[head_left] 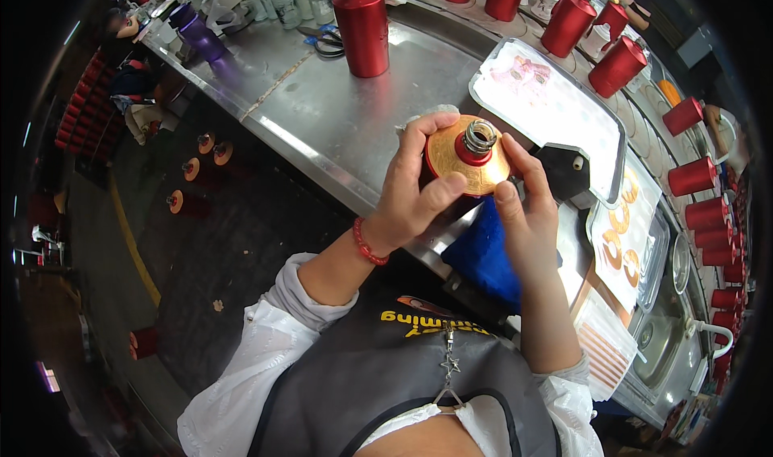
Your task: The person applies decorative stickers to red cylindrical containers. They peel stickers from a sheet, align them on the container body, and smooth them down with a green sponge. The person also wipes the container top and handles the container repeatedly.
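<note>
Between my hands, over the table's near edge, is a red glass bottle (481,135) with a threaded neck tilted up toward me. Around its neck a gold ring-shaped label (451,153) covers the shoulder. My left hand (415,185), with a red bead bracelet at the wrist, grips the bottle's left side, its thumb on the gold ring. From the right, the fingers and thumb of my right hand (527,207) press the ring's edge. The bottle's body is mostly hidden below.
Another red bottle (361,34) stands on the metal table (302,111), beside scissors (326,45) and a purple bottle (197,32). To the right are a white tray (555,103), a sheet of gold rings (616,235) and a sink (660,348). Red bottles line a curved conveyor (515,34).
</note>
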Demonstrator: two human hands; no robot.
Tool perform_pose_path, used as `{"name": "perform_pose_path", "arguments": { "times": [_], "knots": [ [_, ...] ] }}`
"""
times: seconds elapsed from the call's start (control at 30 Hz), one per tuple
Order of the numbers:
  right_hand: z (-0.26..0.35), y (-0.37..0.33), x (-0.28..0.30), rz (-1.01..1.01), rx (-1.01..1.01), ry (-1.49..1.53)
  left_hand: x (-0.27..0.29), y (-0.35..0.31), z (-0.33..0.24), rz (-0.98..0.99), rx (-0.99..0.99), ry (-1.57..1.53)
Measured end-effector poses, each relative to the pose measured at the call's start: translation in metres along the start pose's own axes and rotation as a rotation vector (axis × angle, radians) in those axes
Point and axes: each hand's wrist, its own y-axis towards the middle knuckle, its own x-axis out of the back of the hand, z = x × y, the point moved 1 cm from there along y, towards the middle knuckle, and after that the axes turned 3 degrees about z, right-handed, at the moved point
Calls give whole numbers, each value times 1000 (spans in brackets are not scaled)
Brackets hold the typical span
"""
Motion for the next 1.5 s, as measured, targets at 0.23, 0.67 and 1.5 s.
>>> {"name": "perform_pose_path", "arguments": {
  "times": [0.23, 0.67, 1.5],
  "knots": [
    [14, 6, -4, -11, 177, -208, 3, -1, 4, 68, 13, 11],
    [-5, -2, 18, 28, -111, 147, -1, 4, -1, 17, -5, 84],
    [72, 55, 2, 378, 702, -639, 51, 12, 21, 158, -146, 495]
  ]
}}
